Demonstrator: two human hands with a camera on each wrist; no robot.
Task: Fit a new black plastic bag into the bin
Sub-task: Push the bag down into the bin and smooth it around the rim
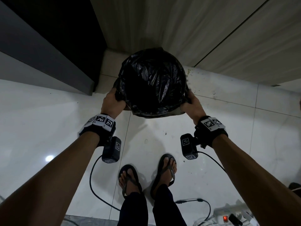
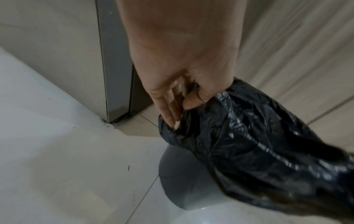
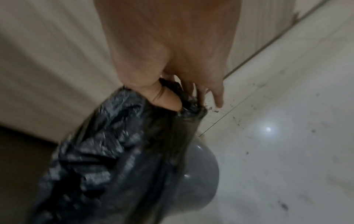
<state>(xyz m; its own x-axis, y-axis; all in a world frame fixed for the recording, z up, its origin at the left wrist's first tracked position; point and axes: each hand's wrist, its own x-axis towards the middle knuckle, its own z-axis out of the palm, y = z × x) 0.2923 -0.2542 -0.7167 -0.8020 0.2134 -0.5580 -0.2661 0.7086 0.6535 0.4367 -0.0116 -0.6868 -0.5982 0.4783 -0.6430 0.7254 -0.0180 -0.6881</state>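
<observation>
Over the grey bin (image 2: pixel 178 181), left hand (image 1: pixel 112 101) and right hand (image 1: pixel 193 105) each pinch the black bag's (image 1: pixel 151 82) rim, stretched wide.

bag (image 1: pixel 152 82) is thin crinkly black plastic, kinda shiny on the creases. bin (image 2: pixel 178 181) looks like smooth grey plastic, semi-gloss. floor (image 1: pixel 40 128) is glossy pale tile, speckled with dirt. cabinet doors (image 1: pixel 179 22) look like matt wood-grain laminate.

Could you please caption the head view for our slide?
Both hands, left hand and right hand, stretch the black bag over the bin.
</observation>
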